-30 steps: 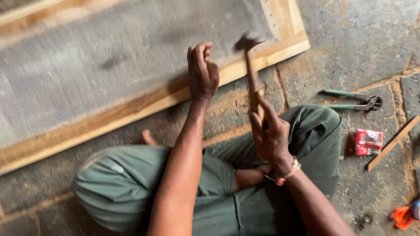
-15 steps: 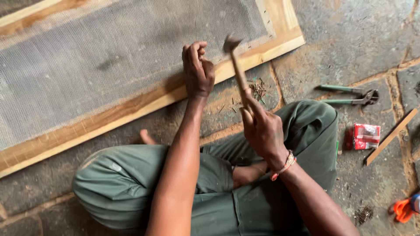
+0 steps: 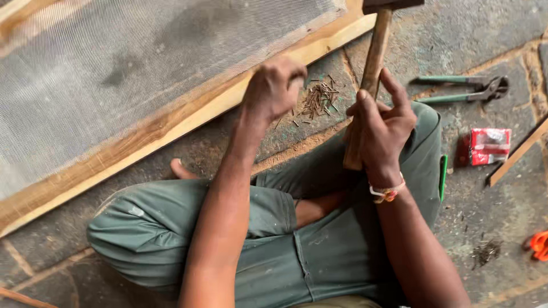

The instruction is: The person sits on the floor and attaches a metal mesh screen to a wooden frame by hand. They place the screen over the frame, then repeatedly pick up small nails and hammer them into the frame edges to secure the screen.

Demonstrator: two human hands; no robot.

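The mesh (image 3: pixel 142 74) lies over the wooden frame (image 3: pixel 171 122), its near edge not visibly nailed down. The right hand (image 3: pixel 381 128) grips a raised hammer (image 3: pixel 371 74); the left hand (image 3: pixel 273 88) is curled over the frame's edge, pinching something unseen. Loose nails (image 3: pixel 319 98) sit on the stone floor (image 3: pixel 491 205).

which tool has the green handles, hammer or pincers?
The pincers, lying on the stone floor. The hammer in the right hand has a bare wooden handle.
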